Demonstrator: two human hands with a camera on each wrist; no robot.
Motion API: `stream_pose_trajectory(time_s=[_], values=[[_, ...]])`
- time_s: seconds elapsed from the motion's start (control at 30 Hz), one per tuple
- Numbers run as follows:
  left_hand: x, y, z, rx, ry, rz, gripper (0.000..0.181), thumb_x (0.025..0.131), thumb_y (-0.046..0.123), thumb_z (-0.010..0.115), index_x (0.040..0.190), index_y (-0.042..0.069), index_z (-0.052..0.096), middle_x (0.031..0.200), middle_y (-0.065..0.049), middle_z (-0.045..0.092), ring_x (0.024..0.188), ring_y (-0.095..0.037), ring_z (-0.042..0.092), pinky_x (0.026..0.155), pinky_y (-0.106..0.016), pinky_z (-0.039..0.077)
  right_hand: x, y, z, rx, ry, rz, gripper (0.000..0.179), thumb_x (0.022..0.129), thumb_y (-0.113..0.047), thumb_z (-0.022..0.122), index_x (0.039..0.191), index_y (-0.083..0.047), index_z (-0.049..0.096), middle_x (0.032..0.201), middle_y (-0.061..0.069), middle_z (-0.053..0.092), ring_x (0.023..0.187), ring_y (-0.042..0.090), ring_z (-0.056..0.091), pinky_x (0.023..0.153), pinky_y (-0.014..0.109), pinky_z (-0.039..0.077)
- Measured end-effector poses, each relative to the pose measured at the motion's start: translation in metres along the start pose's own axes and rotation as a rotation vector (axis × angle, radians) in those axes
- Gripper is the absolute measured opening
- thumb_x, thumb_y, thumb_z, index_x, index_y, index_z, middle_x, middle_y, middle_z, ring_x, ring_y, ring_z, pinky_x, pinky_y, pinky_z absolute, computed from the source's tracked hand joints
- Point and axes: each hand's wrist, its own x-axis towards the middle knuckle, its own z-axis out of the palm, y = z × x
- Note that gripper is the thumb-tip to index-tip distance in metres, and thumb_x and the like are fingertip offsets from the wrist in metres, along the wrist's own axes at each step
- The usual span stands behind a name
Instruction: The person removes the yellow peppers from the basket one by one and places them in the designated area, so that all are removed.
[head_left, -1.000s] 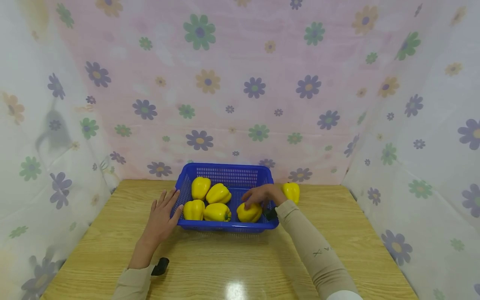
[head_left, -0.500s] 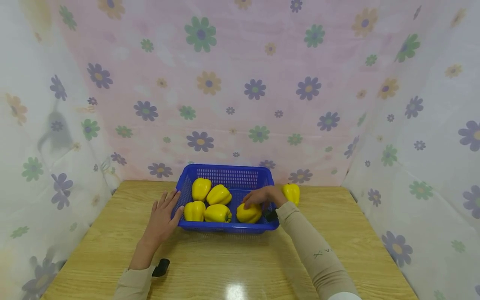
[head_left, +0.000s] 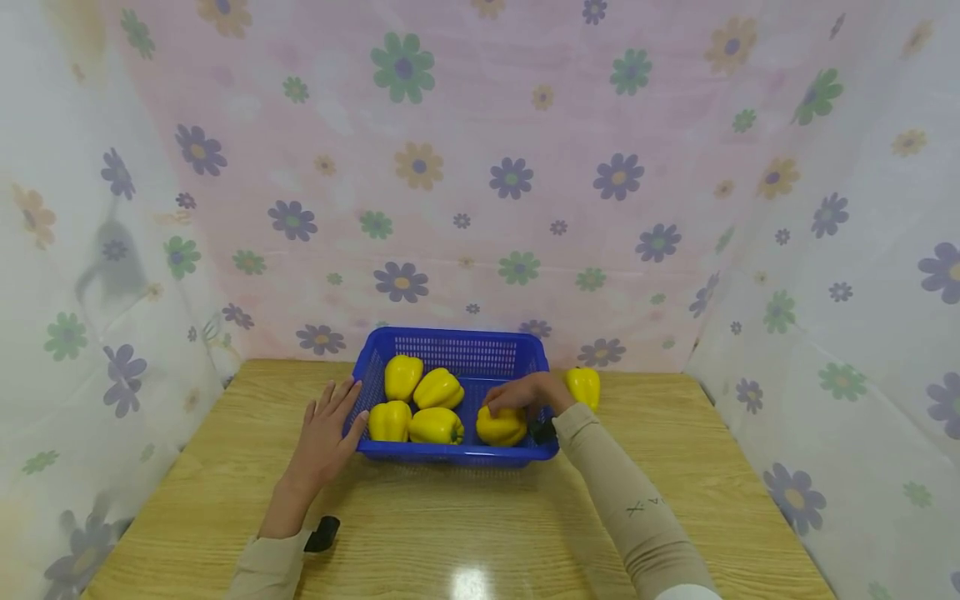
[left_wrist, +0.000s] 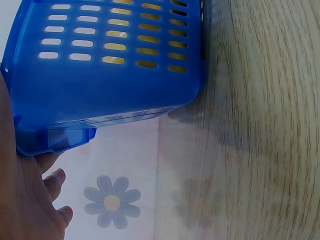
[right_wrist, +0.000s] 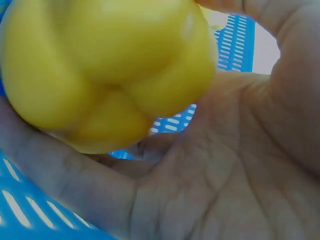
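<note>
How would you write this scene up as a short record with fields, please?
Surface: wood-grain table
Container: blue basket, slatted, on the table
Inside, left part: four yellow bell peppers
Inside, near right: a fifth pepper, also yellow
Outside: a sixth pepper, right of the basket, partly hidden by the right sleeve
Left grip: rests on the basket's left rim
Right grip: holds the fifth pepper; whether lifted is unclear
Backdrop: flower-printed sheet
</note>
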Motion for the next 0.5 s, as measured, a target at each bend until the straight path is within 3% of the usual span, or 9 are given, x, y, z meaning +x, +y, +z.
stream_pose_trajectory(time_s=[0.23, 0.5], values=[[-0.0004, 0.0003, -0.001, 0.001, -0.002, -0.007, 0.059, 0.109, 0.037, 0.043, 0.157, 0.004, 0.037, 0.165, -0.02, 0.03, 0.153, -0.049, 0.016, 0.117, -0.073, 0.009, -0.0022, 0.0026, -0.0001, 0.086, 0.037, -0.061, 0.049, 0.099, -0.027, 0.063, 0.144, -0.018, 0.047, 0.139, 0.013, 0.045, 0.12, 0.03, 0.053, 0.099, 0.051, 0.054], [-0.0001, 0.0014, -0.0009, -0.015, -0.002, -0.004, 0.059, 0.109, 0.036, 0.043, 0.157, 0.003, 0.037, 0.165, -0.02, 0.03, 0.154, -0.047, 0.013, 0.118, -0.073, 0.008, -0.0013, 0.0051, -0.0006, 0.153, 0.045, -0.146, 0.044, 0.098, -0.015, 0.066, 0.138, -0.015, 0.048, 0.143, 0.016, 0.043, 0.119, 0.032, 0.055, 0.098, 0.06, 0.053]])
